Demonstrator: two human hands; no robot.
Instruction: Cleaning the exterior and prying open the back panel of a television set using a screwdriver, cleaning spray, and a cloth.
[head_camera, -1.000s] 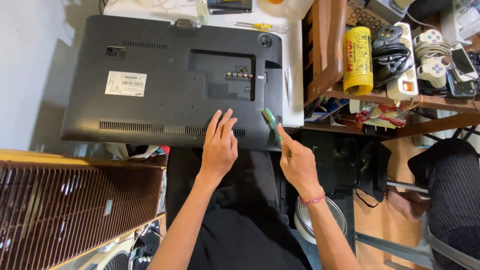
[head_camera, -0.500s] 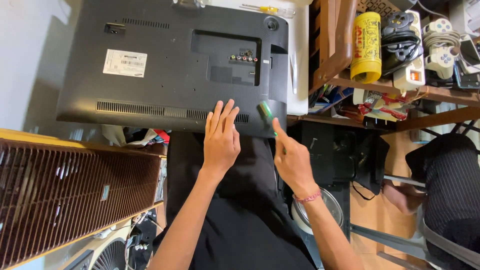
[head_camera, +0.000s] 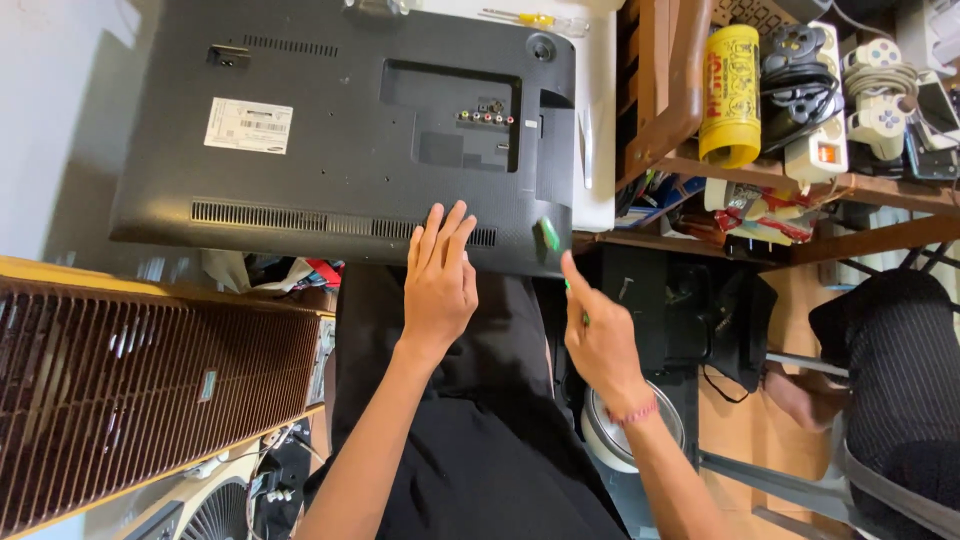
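The monitor (head_camera: 340, 130) lies face down on the table (head_camera: 598, 150), its black back panel upward, its lower edge overhanging toward the person. The left hand (head_camera: 440, 280) rests flat on that lower edge, fingers extended and together, grasping nothing. The right hand (head_camera: 598, 340) is just off the panel's lower right corner, clenched around a green-handled screwdriver (head_camera: 547, 235) whose handle end stands against the panel's edge; the tip is hidden by the hand.

On the panel, a white rectangular label (head_camera: 249, 126) with dark print sits toward the upper left. A recessed bay at centre carries a row of coloured connector sockets (head_camera: 485, 116). A ventilation grille (head_camera: 300, 216) runs along the lower edge.

A second screwdriver (head_camera: 525, 18), yellow-handled, lies on the table beyond the monitor's top edge.

To the right, a wooden shelf (head_camera: 850, 185) carries a yellow cylindrical can (head_camera: 729, 95) with red print, a black game controller (head_camera: 800, 65) wrapped in its cable, and a light grey controller (head_camera: 880, 95). Beneath the shelf board, coloured packets (head_camera: 760, 205) are wedged; their contents cannot be told.

A round metal bowl (head_camera: 625, 440) sits low beside the right wrist; its inside is hidden. A brown slatted panel (head_camera: 120, 390) lies at lower left.
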